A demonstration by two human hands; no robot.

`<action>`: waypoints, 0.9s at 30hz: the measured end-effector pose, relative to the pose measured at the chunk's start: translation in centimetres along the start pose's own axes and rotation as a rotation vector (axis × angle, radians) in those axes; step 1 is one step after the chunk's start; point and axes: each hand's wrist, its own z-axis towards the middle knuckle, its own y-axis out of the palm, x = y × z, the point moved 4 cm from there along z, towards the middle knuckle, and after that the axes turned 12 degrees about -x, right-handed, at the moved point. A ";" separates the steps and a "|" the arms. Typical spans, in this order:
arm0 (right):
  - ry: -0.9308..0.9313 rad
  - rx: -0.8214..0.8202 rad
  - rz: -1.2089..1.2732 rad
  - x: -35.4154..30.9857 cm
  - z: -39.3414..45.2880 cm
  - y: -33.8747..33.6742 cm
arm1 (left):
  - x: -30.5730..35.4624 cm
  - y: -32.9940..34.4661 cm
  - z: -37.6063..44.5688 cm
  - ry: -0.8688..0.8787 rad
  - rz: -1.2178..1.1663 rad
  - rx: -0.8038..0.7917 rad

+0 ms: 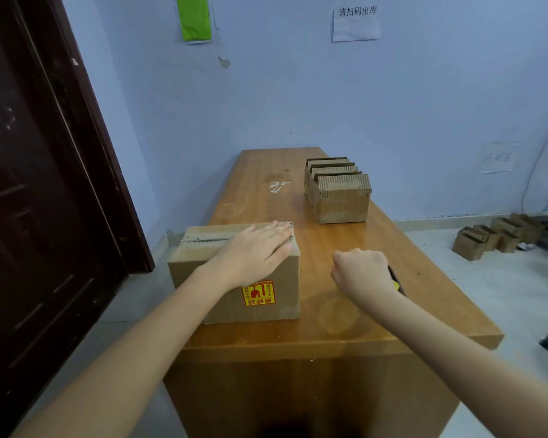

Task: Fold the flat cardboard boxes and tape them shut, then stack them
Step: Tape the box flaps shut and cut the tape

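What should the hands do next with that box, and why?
Probably lift the taped box and carry it toward the smaller boxes farther along the table for stacking. Tape already runs along its top seam, the left hand presses flat on the lid, and the right hand grips a dark tool, hardly visible, which it would likely set down first.

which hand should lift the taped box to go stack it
Left. The left hand already lies flat on top of the taped box, while the right hand is curled round a dark tool off to the side, apart from the box. It would likely need to put that down to help.
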 end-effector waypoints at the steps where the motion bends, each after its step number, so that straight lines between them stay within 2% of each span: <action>1: -0.016 -0.019 -0.049 -0.7 -0.1 0.5 | 0.1 -0.1 -0.1 0.004 0.000 0.002; 6: -0.059 -0.103 -0.094 -3.2 -1.3 3.2 | 0.2 -0.1 -0.2 0.013 0.026 0.022; 11: -0.015 -0.010 -0.083 -3.0 -1.0 4.2 | 0.4 -0.4 -0.5 0.014 0.012 0.050; 14: 0.094 -0.006 -0.133 -2.4 -1.1 3.1 | 0.5 -0.5 -0.6 -0.021 0.039 0.096; 16: 0.065 0.015 -0.011 -2.4 -1.3 0.8 | 0.5 -0.5 -0.6 -0.030 0.078 0.171; 17: 0.036 0.089 0.082 -2.4 -1.3 -0.6 | 0.5 -0.4 -0.6 -0.035 0.116 0.220; 19: -0.101 0.210 0.417 -2.7 -1.2 -3.7 | 0.7 -0.4 -0.9 -0.050 0.183 0.332; 20: -0.190 0.172 0.608 -3.3 -0.9 -4.9 | 0.9 -0.5 -1.1 -0.052 0.193 0.380; 21: -0.266 0.067 0.744 -4.0 -0.5 -5.5 | 1.0 -0.6 -1.3 -0.061 0.184 0.396; 23: -0.343 -0.135 0.829 -5.6 -0.3 -5.4 | 1.0 -0.3 -1.6 -0.092 0.089 0.354; 25: -0.356 -0.153 0.817 -6.3 -0.2 -4.5 | 0.7 0.0 -2.0 -0.094 -0.038 0.328; 27: -0.343 -0.104 0.831 -6.3 0.0 -3.7 | 0.3 0.2 -2.5 -0.084 -0.023 0.274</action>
